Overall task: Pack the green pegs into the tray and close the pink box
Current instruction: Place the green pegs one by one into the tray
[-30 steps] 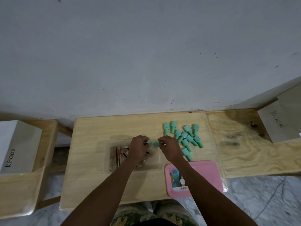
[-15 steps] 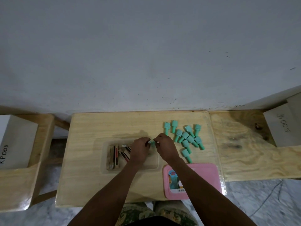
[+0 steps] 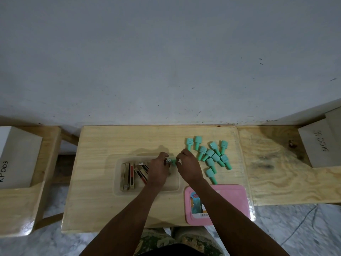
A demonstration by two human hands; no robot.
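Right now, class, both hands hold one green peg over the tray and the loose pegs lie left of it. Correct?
No: the head view shows the loose pegs right of the tray. The left hand and right hand do hold one green peg over it.

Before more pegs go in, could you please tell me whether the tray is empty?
Not empty: brown and red sticks lie in the left half of the tray.
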